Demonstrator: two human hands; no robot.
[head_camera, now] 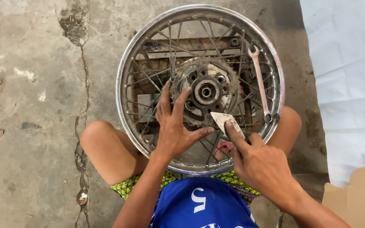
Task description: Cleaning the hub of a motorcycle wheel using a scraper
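- Head view: spoked wheel (125,67) lies flat on a rusty metal frame (191,44) on the cracked concrete floor (30,105), between the person's knees.
- Left hand (175,131) spread flat on the spokes, fingertips touching the hub (206,90) at wheel centre; grip splayed, holding nothing.
- Right hand (260,162) pinches a flat scraper blade (227,122), forefinger pressed along it; blade tip at the hub's lower right edge.
- Spanner (260,82) rests across spokes right of hub, lower end at the rim.
- White sheet (351,84) and cardboard (358,198) right of wheel; open bare floor left of wheel.
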